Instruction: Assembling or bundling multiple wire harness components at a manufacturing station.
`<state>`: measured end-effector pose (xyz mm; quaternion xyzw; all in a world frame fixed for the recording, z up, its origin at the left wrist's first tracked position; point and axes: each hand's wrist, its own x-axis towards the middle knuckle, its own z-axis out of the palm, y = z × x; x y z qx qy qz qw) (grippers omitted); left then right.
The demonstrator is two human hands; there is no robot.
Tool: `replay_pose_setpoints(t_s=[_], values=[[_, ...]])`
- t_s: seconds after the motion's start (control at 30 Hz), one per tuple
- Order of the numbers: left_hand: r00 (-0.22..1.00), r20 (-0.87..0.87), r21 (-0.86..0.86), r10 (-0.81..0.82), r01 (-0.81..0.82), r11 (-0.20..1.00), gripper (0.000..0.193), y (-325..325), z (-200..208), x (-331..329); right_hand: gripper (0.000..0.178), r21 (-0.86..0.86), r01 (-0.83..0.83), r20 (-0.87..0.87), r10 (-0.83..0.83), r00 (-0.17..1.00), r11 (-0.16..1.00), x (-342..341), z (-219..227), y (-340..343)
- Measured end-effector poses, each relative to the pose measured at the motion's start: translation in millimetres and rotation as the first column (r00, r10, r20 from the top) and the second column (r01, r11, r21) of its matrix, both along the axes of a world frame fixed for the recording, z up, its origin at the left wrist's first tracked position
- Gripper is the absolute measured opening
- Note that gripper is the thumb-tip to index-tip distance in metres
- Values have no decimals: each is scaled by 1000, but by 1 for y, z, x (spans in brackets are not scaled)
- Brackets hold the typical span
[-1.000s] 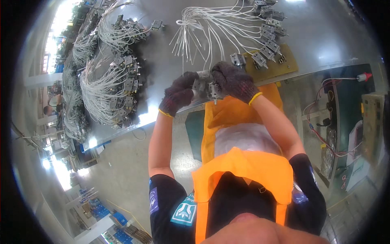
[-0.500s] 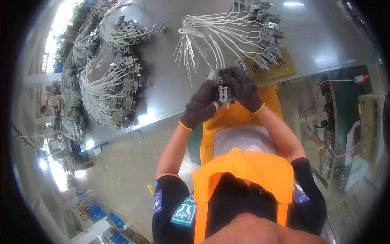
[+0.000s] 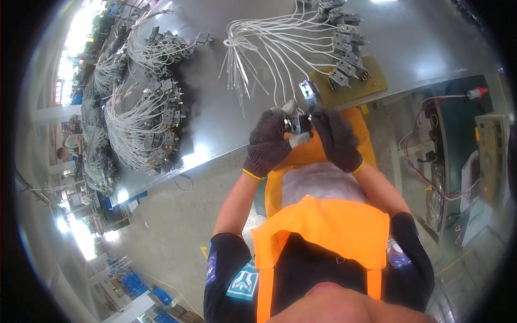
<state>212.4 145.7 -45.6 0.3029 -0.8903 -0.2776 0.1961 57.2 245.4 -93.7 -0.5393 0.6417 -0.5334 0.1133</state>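
Both my hands wear dark knitted gloves with yellow cuffs, and they are together just off the table's front edge. My left hand (image 3: 269, 141) is closed around a small metal switch-like block (image 3: 297, 125), its pale-tipped fingers above and below it. On the block's right side is my right hand (image 3: 338, 139), fingers curled in against it; their tips are partly hidden. Just beyond the right fingertips, a shiny similar block (image 3: 308, 90) stands near the table edge. White wires (image 3: 274, 43) run from a tied bunch to several grey blocks (image 3: 347, 48) lying farther back.
A yellowish plate (image 3: 371, 81) lies at the metal table's (image 3: 210, 107) front edge, beneath some blocks. Several bundles of wired blocks (image 3: 142, 118) cover the table's left side. To the right, a red-tipped cable (image 3: 476, 93) hangs by a green surface. An orange apron (image 3: 323, 226) covers my front.
My hands have drawn slightly closer to my body and the right has moved away from the left. The held block has turned. The whole view has shifted a little.
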Motion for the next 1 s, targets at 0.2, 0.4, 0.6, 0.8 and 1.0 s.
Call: replay_pose_setpoints(t_s=[0.2,0.4,0.6,0.8,1.0], values=[[994,59,26,91,-93,995,91,7,1,-28,20,14,43,385,-45,922,999,-8,-13,1],[990,-31,319,-139,141,937,113,0,-27,-1,17,5,49,341,-48,939,999,-20,-19,7],[928,135,205,-347,317,926,105,-21,-21,6,19,-49,90,129,-83,988,995,-28,-21,3],[896,211,351,-390,303,886,60,-44,11,-9,18,22,147,200,-148,968,989,-27,-20,-6],[916,88,-37,-391,396,918,73,-51,-18,-23,17,-13,161,-24,-162,987,987,-38,-6,-13]])
